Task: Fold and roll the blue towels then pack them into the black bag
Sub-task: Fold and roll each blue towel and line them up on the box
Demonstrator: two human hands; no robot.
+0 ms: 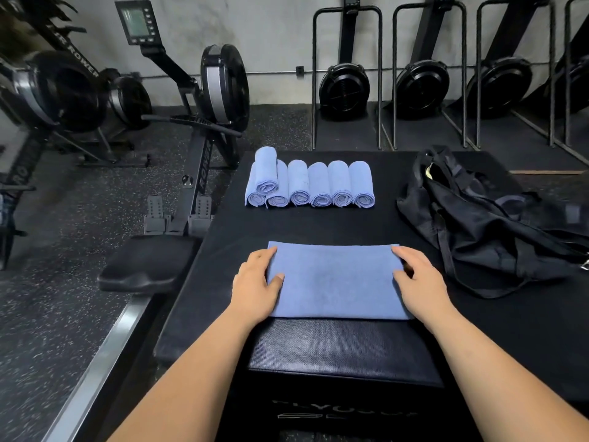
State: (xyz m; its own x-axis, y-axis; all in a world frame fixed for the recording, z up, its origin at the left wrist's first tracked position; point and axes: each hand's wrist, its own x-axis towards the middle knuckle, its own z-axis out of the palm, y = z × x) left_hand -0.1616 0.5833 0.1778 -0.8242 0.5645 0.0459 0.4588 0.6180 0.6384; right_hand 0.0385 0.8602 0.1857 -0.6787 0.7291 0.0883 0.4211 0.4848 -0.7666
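Closest to me, on the black padded box point(344, 346), the blue towel point(334, 282) lies folded into a flat band, not yet rolled. My left hand point(255, 282) rests on its left end and my right hand point(417, 282) on its right end, fingers loose and pressing down, neither hand clenched or gripping, so the cloth spans the space between my palms. Beyond it, seven rolled towels point(309, 186) sit finished: six side by side and one stacked on the two at the left. Off to the right, well apart from them, the black bag point(478, 224) lies slumped, with no towel showing in it. I judge folding nearly done; this last roll and all the packing remain. Rowing machines point(216, 90) stand behind.
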